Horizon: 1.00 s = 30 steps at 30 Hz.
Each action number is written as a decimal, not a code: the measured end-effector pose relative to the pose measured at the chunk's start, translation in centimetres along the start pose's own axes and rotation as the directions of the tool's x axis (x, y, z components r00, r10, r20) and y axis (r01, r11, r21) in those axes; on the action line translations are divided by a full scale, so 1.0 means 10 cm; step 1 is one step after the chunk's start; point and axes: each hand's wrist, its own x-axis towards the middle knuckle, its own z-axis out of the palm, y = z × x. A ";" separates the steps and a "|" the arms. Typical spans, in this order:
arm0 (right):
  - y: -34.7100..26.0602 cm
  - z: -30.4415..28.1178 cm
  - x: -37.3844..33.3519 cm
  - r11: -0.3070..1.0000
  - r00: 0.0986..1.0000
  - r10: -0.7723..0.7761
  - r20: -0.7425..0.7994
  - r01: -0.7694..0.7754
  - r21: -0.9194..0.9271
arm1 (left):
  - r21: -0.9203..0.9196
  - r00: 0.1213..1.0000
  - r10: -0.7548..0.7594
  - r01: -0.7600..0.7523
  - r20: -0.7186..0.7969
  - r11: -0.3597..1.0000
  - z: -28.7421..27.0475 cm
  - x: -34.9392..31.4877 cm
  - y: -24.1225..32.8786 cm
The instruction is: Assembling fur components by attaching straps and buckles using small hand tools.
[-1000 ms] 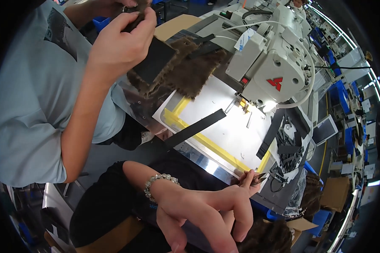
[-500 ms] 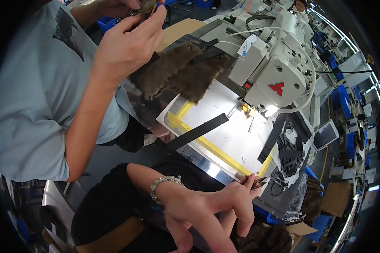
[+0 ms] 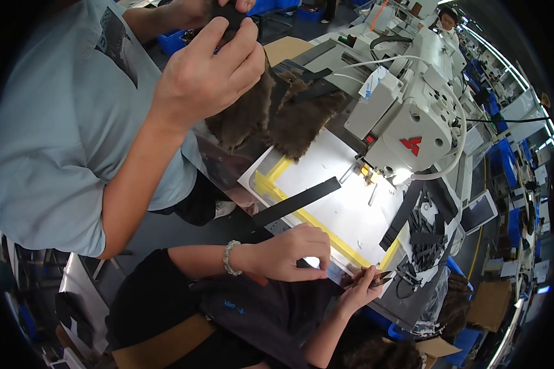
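Note:
My left hand [image 3: 289,253], with a beaded bracelet at its wrist, hovers by the near edge of the sewing table. Its fingers curl toward the thumb as in a pinch; anything between them is too small to make out. To its right, at the table's edge, my right hand [image 3: 360,292] is closed on small thread snips [image 3: 385,278], blades pointing right. A black strip [image 3: 298,202] lies across the yellow-taped white work surface [image 3: 345,224] beyond my left hand. The white sewing machine [image 3: 406,132] lights the area under its needle.
At left, a co-worker in light blue holds a dark piece [image 3: 231,15] in both hands [image 3: 206,77]. Brown furry pieces [image 3: 301,126] lie on the table's far left. Black strips [image 3: 428,240] are heaped at right. Near an open cardboard box [image 3: 440,347] lies brown fur [image 3: 385,353].
My left hand has drawn away from the camera toward the table edge, its fingers curling in. My right hand still holds the snips. The co-worker now has a dark piece turned up.

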 end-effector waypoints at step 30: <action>-0.04 -0.05 -0.02 0.994 1.000 -0.023 0.006 0.023 -0.111 | 0.629 0.969 0.059 0.108 -0.239 0.770 -0.46 -0.18 -0.60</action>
